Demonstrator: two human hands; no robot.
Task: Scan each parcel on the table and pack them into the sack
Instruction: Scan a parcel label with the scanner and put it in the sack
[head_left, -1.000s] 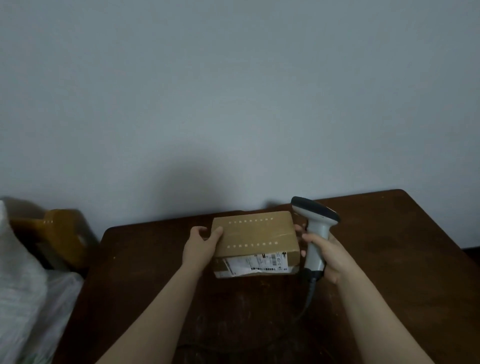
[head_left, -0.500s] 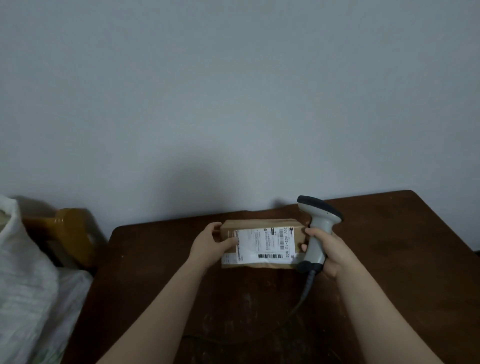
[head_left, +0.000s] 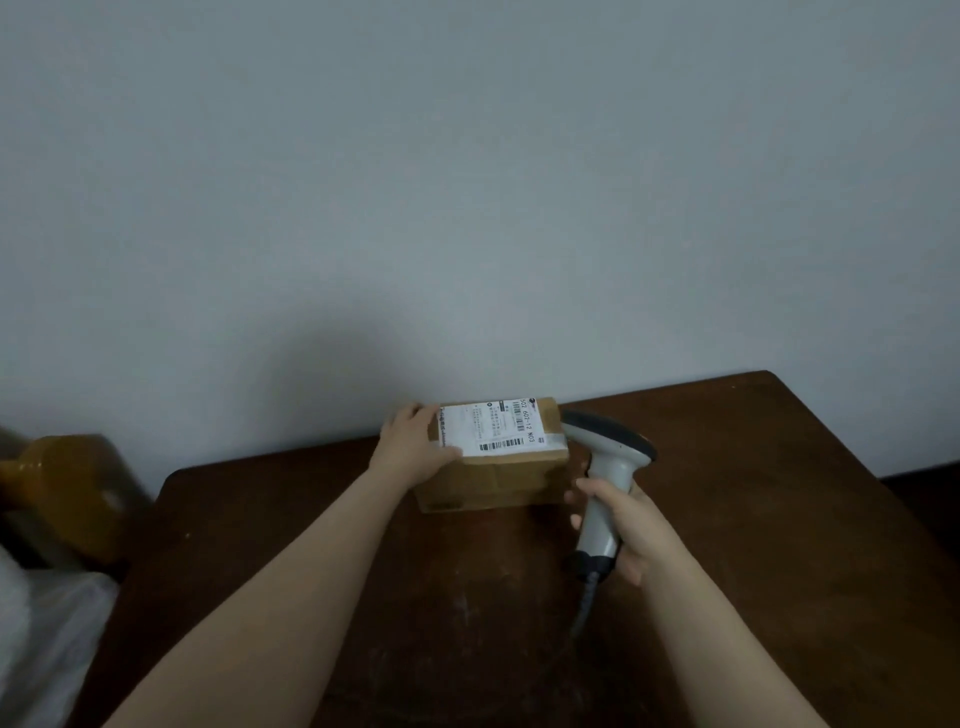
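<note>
A brown cardboard parcel (head_left: 493, 478) rests on the dark wooden table (head_left: 779, 519) near its far edge, with its white shipping label and barcode facing up. My left hand (head_left: 410, 447) grips the parcel's left end, thumb over the label's edge. My right hand (head_left: 623, 525) holds the handle of a grey barcode scanner (head_left: 608, 467) just right of the parcel; the scanner's dark head sits beside the box's upper right corner. Its coiled cable trails down toward me. A white sack (head_left: 36, 634) shows at the left edge, partly cut off.
A yellowish-brown object (head_left: 67, 488) stands left of the table, behind the sack. A plain grey wall rises directly behind the table. Bare table surface lies to the right of the scanner and in front of the parcel.
The parcel was rolled from its plain side, through its label facing me, to label up, and set down. The scanner hand moved a little right and down, away from the box.
</note>
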